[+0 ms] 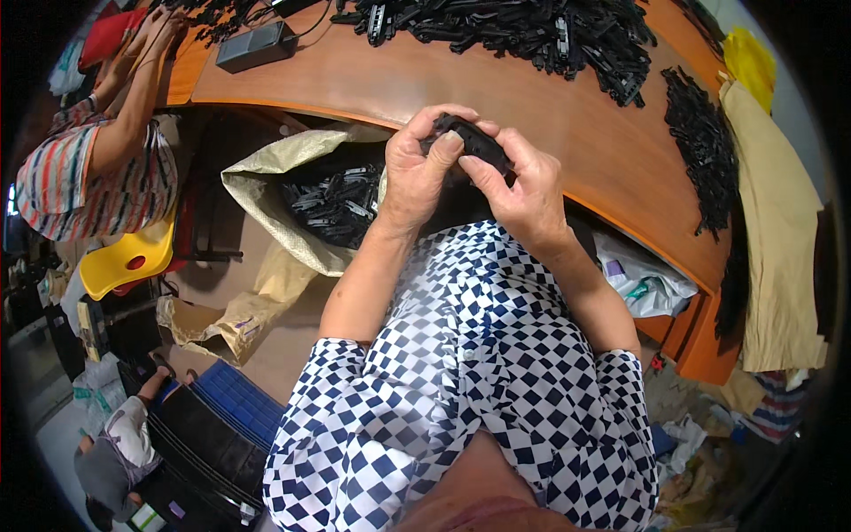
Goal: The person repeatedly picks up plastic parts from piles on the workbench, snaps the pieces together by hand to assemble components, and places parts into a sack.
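Both my hands hold a small black plastic part [474,140] just in front of the table's near edge. My left hand [415,170] grips its left end, thumb on top. From the right, my right hand [530,186] pinches it with thumb and curled fingers. Its exact kind is hard to make out because the fingers cover much of it. Left of my hands, an open woven sack [257,184] holds many similar black pieces [335,208], a few with silvery strips. Across the brown table [355,78] lies a large heap of black parts [496,28].
A second heap [702,151] lies along the table's right side, near brown paper [780,230] and a yellow bag [750,66]. A grey box [257,48] with a cable sits far left. Someone in a striped shirt [97,177] works there by a yellow chair [128,259].
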`<state>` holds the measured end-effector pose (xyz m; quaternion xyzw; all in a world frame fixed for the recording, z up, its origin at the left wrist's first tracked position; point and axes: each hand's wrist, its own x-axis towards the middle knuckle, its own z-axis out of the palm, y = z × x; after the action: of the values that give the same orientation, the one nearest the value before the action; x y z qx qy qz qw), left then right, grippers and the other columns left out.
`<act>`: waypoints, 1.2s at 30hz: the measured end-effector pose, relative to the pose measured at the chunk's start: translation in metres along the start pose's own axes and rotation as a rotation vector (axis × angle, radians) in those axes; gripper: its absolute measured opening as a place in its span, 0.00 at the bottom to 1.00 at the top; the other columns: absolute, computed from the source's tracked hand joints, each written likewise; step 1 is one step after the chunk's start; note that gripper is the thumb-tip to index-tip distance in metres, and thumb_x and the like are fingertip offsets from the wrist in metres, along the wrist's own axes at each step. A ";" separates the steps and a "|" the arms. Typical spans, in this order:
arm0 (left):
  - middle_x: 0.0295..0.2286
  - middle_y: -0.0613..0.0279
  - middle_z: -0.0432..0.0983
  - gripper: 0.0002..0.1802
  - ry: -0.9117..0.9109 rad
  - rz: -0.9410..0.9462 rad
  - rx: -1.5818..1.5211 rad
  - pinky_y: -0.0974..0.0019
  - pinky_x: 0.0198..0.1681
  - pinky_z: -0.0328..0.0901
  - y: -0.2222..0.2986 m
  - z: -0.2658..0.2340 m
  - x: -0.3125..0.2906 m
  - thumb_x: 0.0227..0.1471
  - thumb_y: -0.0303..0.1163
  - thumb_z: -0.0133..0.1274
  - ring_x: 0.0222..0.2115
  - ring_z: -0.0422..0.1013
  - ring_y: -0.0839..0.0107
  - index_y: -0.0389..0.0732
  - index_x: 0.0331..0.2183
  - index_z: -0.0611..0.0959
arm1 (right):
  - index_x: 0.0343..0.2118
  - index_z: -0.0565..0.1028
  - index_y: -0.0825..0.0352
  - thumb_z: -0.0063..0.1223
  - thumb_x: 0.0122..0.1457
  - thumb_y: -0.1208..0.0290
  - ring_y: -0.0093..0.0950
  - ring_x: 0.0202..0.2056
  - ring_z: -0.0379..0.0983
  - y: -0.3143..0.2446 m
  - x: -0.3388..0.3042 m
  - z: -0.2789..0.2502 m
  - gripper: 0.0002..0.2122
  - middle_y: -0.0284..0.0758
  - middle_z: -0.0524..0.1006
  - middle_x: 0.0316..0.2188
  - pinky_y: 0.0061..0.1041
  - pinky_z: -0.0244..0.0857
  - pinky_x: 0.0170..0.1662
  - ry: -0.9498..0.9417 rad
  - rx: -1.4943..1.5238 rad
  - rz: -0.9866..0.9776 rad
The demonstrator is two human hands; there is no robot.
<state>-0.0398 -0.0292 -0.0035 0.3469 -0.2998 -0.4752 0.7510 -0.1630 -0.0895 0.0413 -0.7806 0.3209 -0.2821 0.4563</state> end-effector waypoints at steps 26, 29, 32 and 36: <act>0.41 0.58 0.73 0.17 0.493 0.021 0.866 0.68 0.49 0.62 0.014 -0.158 -0.075 0.53 0.30 0.53 0.44 0.68 0.70 0.35 0.45 0.73 | 0.51 0.69 0.53 0.50 0.56 0.71 0.34 0.36 0.72 -0.131 -0.030 0.003 0.18 0.43 0.72 0.40 0.33 0.66 0.35 -0.685 1.213 -0.798; 0.39 0.62 0.74 0.14 0.436 -0.070 0.820 0.70 0.48 0.62 0.005 -0.146 -0.069 0.54 0.29 0.52 0.41 0.69 0.74 0.36 0.43 0.74 | 0.56 0.65 0.57 0.45 0.59 0.71 0.39 0.39 0.70 -0.131 -0.036 0.004 0.20 0.41 0.69 0.40 0.34 0.64 0.38 -0.807 1.319 -0.767; 0.38 0.62 0.74 0.14 0.428 -0.075 0.811 0.71 0.47 0.63 0.001 -0.135 -0.059 0.54 0.29 0.51 0.40 0.69 0.75 0.35 0.43 0.75 | 0.54 0.67 0.60 0.46 0.58 0.74 0.40 0.39 0.70 -0.126 -0.034 0.000 0.19 0.41 0.69 0.41 0.34 0.64 0.39 -0.866 1.339 -0.740; 0.37 0.58 0.75 0.14 0.379 -0.046 0.958 0.70 0.44 0.65 0.009 -0.124 -0.019 0.54 0.27 0.50 0.38 0.71 0.73 0.33 0.42 0.75 | 0.50 0.70 0.64 0.47 0.56 0.79 0.41 0.42 0.70 -0.120 -0.028 0.001 0.17 0.43 0.69 0.42 0.34 0.65 0.41 -0.942 1.410 -0.695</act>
<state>0.0543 0.0203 -0.0704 0.7384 -0.3350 -0.2296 0.5383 -0.1513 -0.0225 0.1436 -0.4082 -0.3977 -0.1864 0.8003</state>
